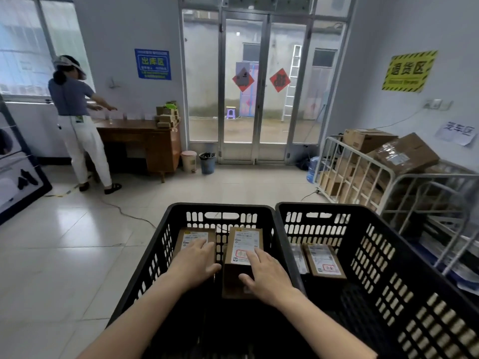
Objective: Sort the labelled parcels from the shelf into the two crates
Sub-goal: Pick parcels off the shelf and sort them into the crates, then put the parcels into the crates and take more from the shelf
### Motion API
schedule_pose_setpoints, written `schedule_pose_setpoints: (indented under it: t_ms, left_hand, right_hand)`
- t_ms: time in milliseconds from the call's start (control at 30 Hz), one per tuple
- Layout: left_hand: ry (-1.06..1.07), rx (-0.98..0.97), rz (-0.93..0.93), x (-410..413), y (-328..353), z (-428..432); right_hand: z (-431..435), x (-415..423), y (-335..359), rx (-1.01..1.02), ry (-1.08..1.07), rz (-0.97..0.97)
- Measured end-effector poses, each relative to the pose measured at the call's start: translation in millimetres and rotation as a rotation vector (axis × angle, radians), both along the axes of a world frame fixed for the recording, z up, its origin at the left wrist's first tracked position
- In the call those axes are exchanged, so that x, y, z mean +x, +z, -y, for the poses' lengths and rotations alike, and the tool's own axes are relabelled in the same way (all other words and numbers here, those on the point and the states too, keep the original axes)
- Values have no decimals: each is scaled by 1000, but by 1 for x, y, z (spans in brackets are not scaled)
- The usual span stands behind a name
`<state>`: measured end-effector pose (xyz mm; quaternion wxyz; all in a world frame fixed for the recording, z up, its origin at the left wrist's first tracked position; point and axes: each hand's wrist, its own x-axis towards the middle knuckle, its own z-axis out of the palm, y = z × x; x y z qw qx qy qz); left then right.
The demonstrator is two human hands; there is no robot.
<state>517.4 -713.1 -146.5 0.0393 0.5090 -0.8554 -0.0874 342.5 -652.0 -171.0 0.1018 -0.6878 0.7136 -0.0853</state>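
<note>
Left hand (194,264) rests flat on the low parcel (191,235), right hand (267,277) on the tall parcel (245,240), fingers (256,259) released. Probably light, stiff cardboard: grip opposite sides.

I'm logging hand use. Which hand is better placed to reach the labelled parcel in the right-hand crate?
Right, probably. The right hand rests on a brown cardboard parcel next to the black slotted plastic right crate; the left hand sits farther off and would cross over.
</note>
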Motion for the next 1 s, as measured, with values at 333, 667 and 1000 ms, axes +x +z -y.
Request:
schedule_pose_setpoints:
  t_ms: [333,667,1000]
  left_hand:
    - [-265,-61,-42,-19,17,-64]
    - [-637,-81,-81,-86,25,-161]
    - [-945,-117,-68,-163,39,-288]
  right_hand:
    - [-105,-3,25,-49,-243,-69]
    - [-264,-24,40,-45,-596,-88]
    - [-442,-56,54,-17,-1032,-99]
